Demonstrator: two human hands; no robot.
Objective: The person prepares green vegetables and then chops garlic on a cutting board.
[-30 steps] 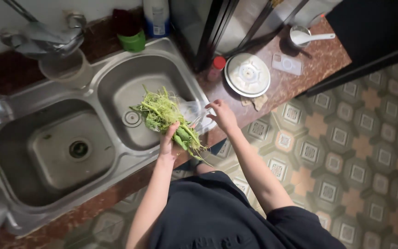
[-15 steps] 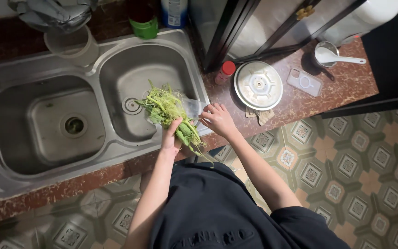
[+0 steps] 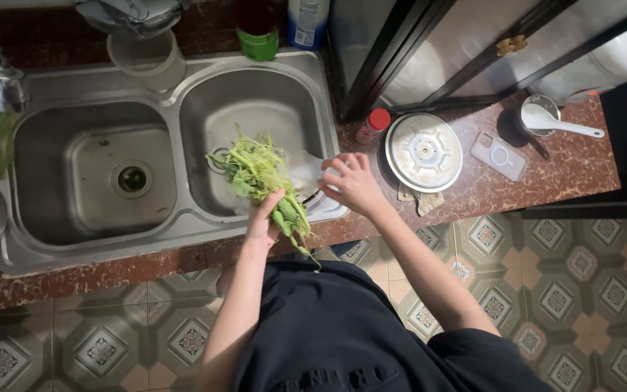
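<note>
Green leafy stalks (image 3: 266,181) are being held over the front rim of the right sink basin (image 3: 255,109), the left hand (image 3: 264,221) clamping its fingers around the stem ends. The right hand (image 3: 353,183) is hovering just beside them, fingers loosely spread, gripping nothing visible. Judging by the dry-looking basins, rinsing appears not yet done. Both basins are sitting without water; the left sink basin (image 3: 74,174) is holding nothing. Farther back, a white round lid (image 3: 424,151) is resting on the counter (image 3: 546,181).
</note>
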